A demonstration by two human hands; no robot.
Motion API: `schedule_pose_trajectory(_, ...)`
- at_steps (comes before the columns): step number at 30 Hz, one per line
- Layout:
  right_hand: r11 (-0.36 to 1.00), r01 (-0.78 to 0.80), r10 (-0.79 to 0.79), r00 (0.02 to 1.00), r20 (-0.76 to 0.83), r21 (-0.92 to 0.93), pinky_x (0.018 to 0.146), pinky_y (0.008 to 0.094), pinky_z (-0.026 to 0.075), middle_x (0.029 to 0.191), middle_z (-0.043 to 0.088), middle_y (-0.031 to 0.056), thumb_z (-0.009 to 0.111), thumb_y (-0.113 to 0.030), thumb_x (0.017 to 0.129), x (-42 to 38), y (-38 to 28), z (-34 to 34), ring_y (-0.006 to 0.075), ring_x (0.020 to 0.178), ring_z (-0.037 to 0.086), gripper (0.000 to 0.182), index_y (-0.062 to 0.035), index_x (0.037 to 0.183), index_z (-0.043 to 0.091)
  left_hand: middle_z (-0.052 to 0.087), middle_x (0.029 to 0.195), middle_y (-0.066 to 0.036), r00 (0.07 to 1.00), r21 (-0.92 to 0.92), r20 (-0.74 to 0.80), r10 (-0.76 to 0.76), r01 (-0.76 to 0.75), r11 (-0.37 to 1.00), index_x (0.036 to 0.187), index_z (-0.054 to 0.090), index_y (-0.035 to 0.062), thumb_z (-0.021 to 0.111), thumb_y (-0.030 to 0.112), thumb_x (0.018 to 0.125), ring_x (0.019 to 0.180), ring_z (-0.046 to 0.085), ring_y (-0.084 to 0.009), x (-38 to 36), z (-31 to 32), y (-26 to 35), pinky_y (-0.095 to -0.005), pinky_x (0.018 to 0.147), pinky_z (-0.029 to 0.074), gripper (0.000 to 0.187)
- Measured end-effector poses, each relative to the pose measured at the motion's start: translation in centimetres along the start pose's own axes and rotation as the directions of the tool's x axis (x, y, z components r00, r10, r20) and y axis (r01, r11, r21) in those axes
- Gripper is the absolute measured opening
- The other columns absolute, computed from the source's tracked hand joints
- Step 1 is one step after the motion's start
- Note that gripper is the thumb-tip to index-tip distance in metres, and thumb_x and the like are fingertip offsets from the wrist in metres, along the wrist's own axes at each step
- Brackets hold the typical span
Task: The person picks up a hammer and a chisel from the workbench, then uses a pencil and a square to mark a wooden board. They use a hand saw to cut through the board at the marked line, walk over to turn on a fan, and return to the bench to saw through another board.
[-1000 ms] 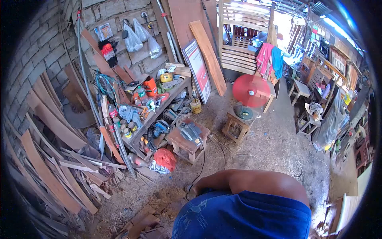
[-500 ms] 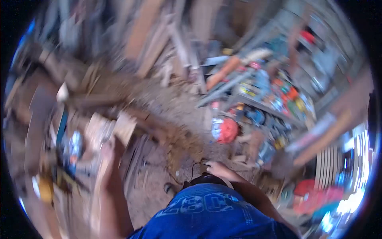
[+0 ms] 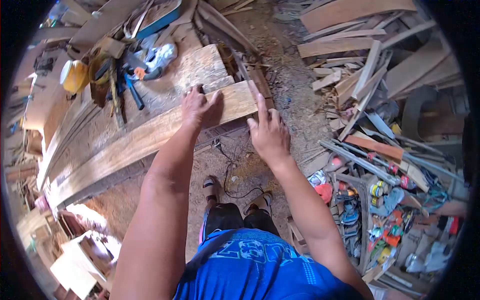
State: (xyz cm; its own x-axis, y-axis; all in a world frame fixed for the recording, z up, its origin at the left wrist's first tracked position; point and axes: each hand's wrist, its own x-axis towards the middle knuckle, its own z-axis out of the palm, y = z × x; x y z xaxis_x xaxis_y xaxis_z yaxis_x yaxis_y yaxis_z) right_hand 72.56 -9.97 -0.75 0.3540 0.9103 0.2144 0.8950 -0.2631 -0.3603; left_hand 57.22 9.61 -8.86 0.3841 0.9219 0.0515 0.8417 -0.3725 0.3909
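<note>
My left hand (image 3: 199, 109) presses on a long light-brown plank (image 3: 145, 137) near its right part, thumb spread from the fingers. At the plank's right end is my right hand (image 3: 271, 131), its index finger pointing forward and the other fingers curled. A thin grey strip (image 3: 244, 72) runs forward from that index fingertip; what the curled fingers grip is hidden. The plank lies along the near edge of a wooden workbench (image 3: 75, 145), beside a wide board (image 3: 205, 67).
A blue-handled tool (image 3: 134, 92), a clear plastic bag (image 3: 162, 55), a yellow container (image 3: 74, 76) and a blue tray (image 3: 159, 20) are on the bench. Wood offcuts (image 3: 345, 45) pile at the upper right. Cans and tools (image 3: 380, 200) crowd the right. A black cord (image 3: 227, 180) lies on the floor.
The view has swung towards the bench. My left hand is now on the long plank, and my right hand has moved from beside my waist up to the plank's end.
</note>
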Motion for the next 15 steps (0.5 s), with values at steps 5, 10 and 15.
schedule_pose_trajectory(5, 0.99, -0.126, 0.121, 0.99, 0.074, 0.061, 0.071, 0.0529, 0.056, 0.106, 0.064, 0.0206, 0.065, -0.013, 0.095, -0.2, 2.0, 2.9, 0.043, 0.083, 0.068, 0.073, -0.0251, 0.159, 0.033, 0.067, 0.122, -0.018, 0.999, 0.021, 0.046, 0.011, -0.012, 1.0, 0.121, 0.067, -0.0024, 0.056, 0.066, 0.09, 0.126, 0.055, -0.0318, 0.0, -0.2, 0.3, -0.0417, 0.109, 0.035, 0.076)
schedule_pose_trajectory(10, 0.974, 0.067, -0.046, 0.993, -0.105, 0.214, 0.068, 0.0541, 0.055, 0.103, 0.066, 0.0222, 0.058, -0.01, 0.095, 0.1, 3.8, 4.3, 0.0459, 0.082, 0.068, 0.069, -0.0252, 0.158, 0.034, 0.065, 0.125, -0.015, 0.998, 0.052, 0.03, 0.048, -0.05, 0.997, 0.115, 0.073, -0.0013, 0.052, 0.07, 0.091, 0.126, 0.055, -0.0291, 0.1, -0.2, 0.0, -0.0423, 0.107, 0.035, 0.078)
schedule_pose_trajectory(15, 0.981, -0.104, 0.092, 0.992, 0.083, 0.162, 0.081, 0.0548, 0.055, 0.118, 0.069, 0.0255, 0.057, -0.012, 0.097, 1.9, 1.9, 1.7, 0.0479, 0.102, 0.067, 0.064, -0.0261, 0.156, 0.036, 0.066, 0.123, -0.018, 0.998, 0.006, -0.01, 0.055, -0.055, 0.998, 0.102, 0.074, -0.0033, 0.054, 0.06, 0.095, 0.122, 0.056, -0.0345, -0.9, -0.5, 0.1, -0.0426, 0.106, 0.037, 0.067)
